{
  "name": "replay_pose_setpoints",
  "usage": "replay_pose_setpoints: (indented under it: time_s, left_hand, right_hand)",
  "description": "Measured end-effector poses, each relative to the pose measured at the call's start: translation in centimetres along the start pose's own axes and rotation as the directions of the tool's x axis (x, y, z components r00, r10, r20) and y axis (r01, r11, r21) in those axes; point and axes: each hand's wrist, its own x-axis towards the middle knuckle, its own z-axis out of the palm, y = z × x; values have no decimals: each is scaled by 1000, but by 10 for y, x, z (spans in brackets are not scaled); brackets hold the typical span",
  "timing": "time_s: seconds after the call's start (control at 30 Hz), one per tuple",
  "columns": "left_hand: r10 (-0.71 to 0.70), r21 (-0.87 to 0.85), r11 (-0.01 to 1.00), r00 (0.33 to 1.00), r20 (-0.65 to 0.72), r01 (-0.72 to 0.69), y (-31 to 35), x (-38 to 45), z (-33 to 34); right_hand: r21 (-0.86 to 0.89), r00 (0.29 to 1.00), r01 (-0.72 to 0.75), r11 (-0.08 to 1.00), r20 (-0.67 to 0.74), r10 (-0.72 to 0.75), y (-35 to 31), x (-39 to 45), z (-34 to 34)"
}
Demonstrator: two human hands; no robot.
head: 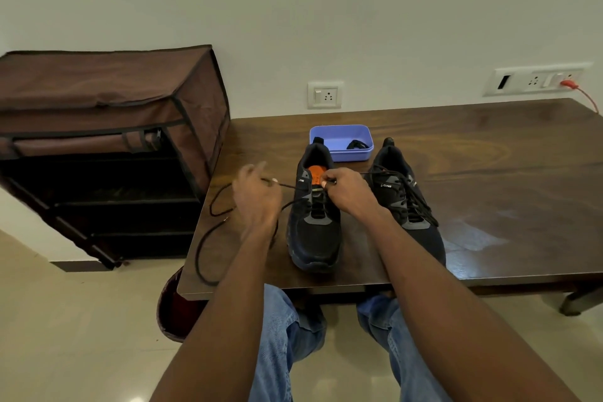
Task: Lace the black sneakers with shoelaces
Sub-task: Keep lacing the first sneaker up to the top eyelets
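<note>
Two black sneakers stand side by side on the dark wooden table (489,179), toes toward me. The left sneaker (314,238) has an orange insole and a black shoelace (208,232) threaded through its lower eyelets. My left hand (256,199) pinches one stretch of this lace just left of the shoe, and the slack loops over the table's left edge. My right hand (346,191) pinches the other lace end over the shoe's tongue. The right sneaker (408,206) is laced, its lace ends lying loose.
A blue plastic tray (341,140) with a small black item sits behind the sneakers. A brown fabric shoe rack (107,147) stands left of the table. Wall sockets and a red cable (584,96) are at the back. My jeans-clad knees are under the table's front edge.
</note>
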Motion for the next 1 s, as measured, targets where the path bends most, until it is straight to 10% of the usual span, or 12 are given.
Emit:
replay_pose_setpoints:
  time_s: [0.17,0.63,0.9,1.0]
  left_hand:
    - [74,74,991,922,380,-110,10,-4,13]
    - [-176,-33,984,974,-143,173,-5,7,-5]
    - [-84,125,988,994,-65,92,-3,-2,-9]
    - [30,-49,999,983,181,-21,3,-6,-9]
  right_hand:
    - [-39,1000,4,999,4,-4,-2,-4,0]
    - [-68,998,-46,997,38,49,-4,-8,-12]
    - [-70,1000,-14,997,19,16,-1,-8,-9]
    - [-59,999,2,998,37,0,-1,-7,-6]
